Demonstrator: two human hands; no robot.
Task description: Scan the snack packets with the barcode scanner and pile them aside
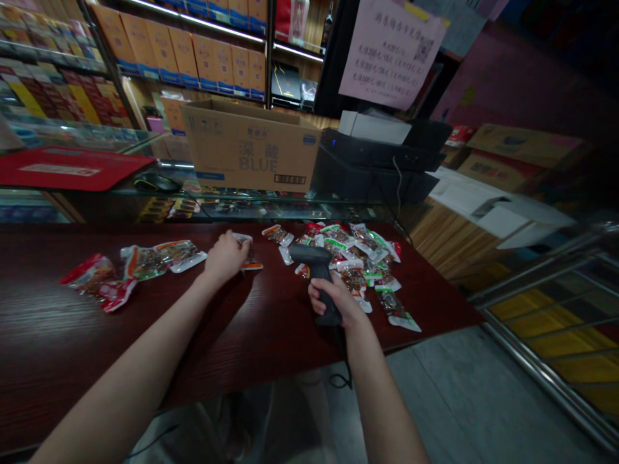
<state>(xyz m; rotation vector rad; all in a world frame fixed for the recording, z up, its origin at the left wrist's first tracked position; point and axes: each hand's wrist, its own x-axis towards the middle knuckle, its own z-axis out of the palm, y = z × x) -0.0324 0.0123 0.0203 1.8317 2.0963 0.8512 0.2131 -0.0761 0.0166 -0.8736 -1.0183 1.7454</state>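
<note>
My right hand (333,296) is wrapped round the grip of a black barcode scanner (312,254), whose head points left above the dark wooden counter (251,335). With my left hand (227,259) I grip a small snack packet (251,258) with an orange edge; my fingers cover part of it. Further left lie a clear snack packet (162,258) and a red one (99,280). To the right, beyond and beside the scanner, spreads a pile of snack packets (358,251) with green, red and orange edges. One packet (395,308) rests nearer the right edge.
Behind the counter is a glass display case (232,205) bearing an open cardboard box (251,148), a computer mouse (157,182), a red mat (72,169) and a black printer-like machine (377,158). The scanner's cable (345,361) hangs over the front edge. A metal rack (541,361) stands right.
</note>
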